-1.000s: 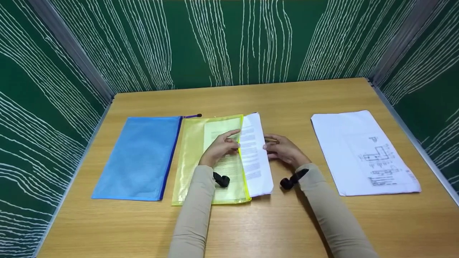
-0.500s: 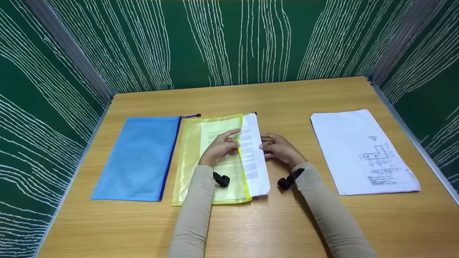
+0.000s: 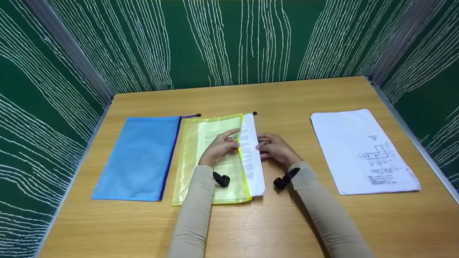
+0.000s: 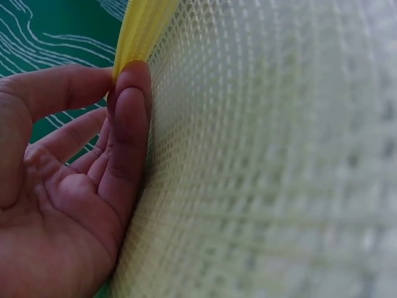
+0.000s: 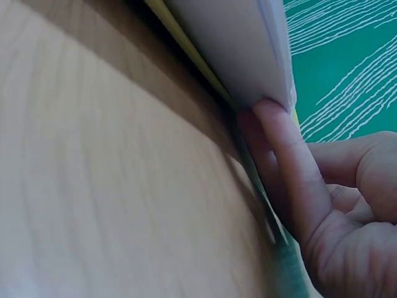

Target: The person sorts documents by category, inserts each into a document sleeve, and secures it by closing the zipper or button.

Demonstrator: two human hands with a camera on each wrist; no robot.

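A yellow mesh zipper pouch [image 3: 188, 154] lies mid-table, its mouth to the right. My left hand [image 3: 220, 148] pinches the upper lip of that mouth; the left wrist view shows thumb and fingertips on the yellow zipper edge [image 4: 146, 31]. A stack of printed papers [image 3: 252, 166] is partly inside, seen through the mesh, with a strip sticking out on the right. My right hand [image 3: 278, 148] holds the stack's outer edge near its middle. In the right wrist view, fingertips [image 5: 273, 115] meet the paper edge, raised a little over the table.
A blue zipper pouch [image 3: 138, 161] lies left of the yellow one, its black-tipped pull [image 3: 198, 115] pointing right. Another paper stack [image 3: 337, 143], with a printed drawing, lies on the right. Green panels [image 3: 236, 43] with white lines surround the table [image 3: 272, 229] at the back and sides.
My right hand has moved left, sliding the papers further into the yellow pouch, so the strip outside is narrower. A black tip now shows past the papers' far corner. My left hand stays put.
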